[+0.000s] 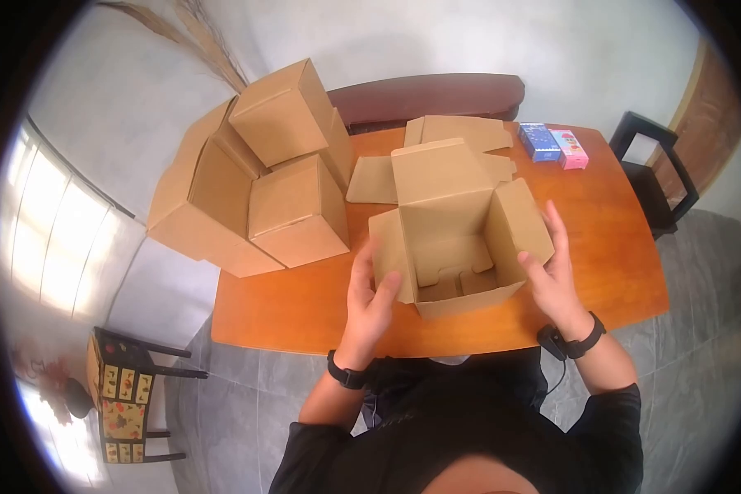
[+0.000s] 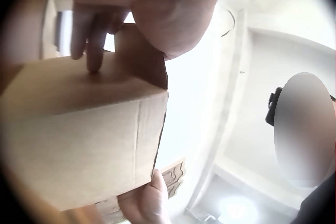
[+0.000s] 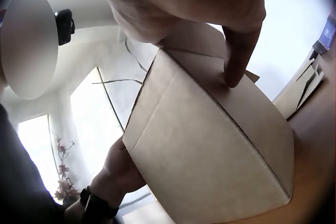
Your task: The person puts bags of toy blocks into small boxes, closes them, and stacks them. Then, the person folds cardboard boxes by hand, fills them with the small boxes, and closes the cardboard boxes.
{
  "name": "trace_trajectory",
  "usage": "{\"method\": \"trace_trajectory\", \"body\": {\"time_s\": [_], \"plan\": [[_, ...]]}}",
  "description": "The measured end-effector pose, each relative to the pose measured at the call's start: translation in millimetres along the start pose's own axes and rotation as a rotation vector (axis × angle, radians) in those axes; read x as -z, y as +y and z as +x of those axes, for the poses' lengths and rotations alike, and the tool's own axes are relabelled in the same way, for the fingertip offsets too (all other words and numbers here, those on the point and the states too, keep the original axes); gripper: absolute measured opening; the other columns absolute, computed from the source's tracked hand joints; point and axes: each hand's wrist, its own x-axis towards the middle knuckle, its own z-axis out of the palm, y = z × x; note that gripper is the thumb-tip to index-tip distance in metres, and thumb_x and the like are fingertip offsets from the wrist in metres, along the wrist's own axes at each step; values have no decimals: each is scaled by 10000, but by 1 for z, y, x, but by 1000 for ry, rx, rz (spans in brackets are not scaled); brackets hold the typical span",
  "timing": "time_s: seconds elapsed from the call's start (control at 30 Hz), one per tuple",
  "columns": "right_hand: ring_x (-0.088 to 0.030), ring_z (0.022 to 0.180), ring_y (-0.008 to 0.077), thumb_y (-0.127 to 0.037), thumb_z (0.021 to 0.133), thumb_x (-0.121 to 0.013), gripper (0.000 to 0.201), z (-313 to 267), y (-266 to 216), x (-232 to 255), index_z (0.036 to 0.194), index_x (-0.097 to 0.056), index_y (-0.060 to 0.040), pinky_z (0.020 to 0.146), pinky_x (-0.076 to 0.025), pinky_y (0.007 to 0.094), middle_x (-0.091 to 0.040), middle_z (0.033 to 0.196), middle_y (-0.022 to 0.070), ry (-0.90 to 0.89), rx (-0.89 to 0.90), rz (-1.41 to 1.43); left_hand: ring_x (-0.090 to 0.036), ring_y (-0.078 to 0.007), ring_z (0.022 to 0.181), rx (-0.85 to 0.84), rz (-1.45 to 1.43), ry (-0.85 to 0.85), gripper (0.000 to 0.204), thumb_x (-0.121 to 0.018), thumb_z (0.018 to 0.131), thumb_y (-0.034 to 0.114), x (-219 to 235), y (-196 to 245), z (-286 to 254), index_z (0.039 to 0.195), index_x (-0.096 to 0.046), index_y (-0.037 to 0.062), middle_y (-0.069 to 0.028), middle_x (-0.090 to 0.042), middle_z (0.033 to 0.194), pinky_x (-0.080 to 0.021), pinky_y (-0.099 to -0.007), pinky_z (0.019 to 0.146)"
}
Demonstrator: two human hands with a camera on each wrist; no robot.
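Note:
An open cardboard box point(image 1: 449, 222) with raised flaps is held between both hands above the table's near side. My left hand point(image 1: 369, 300) grips its left side, thumb over the side flap; in the left wrist view the left hand's point(image 2: 142, 8) fingers lie against the box's point(image 2: 84, 150) outer wall. On the opposite side my right hand point(image 1: 554, 280) holds the box, thumb at the right flap. The right wrist view shows a finger of the right hand point(image 3: 205, 3) touching the box's point(image 3: 205, 145) outside. Inside, the bottom flaps are folded inward.
Several assembled cardboard boxes point(image 1: 288, 198) are stacked at the table's left. Flattened cardboard point(image 1: 457, 128) lies behind the held box. A blue box point(image 1: 539, 142) and a pink box point(image 1: 570, 149) sit at the back right of the wooden table point(image 1: 613, 239).

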Motion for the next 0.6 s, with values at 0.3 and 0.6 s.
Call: {"method": "trace_trajectory", "body": {"time_s": [0.3,0.6], "plan": [[-579,1149,147,-60,929,-578,487,4,8,6,1406,-507,8,1020,-431,326,-560,1374,117,-228,-277,181,-300,-335,1440,73,488,-143,378,-678,894,144,-5,10,47,1177,-503,-35,-272,-290,1533,-311,-431,1142],[-636,1064,215,-227,954,-598,426,39,22,34,1287,-588,39,939,-489,344,-656,1210,156,-330,-196,-91,-403,-292,1369,135,-498,-140,707,-387,878,26,-33,-9,76,1544,-150,33,-176,-325,1527,-365,-401,1128]]}}
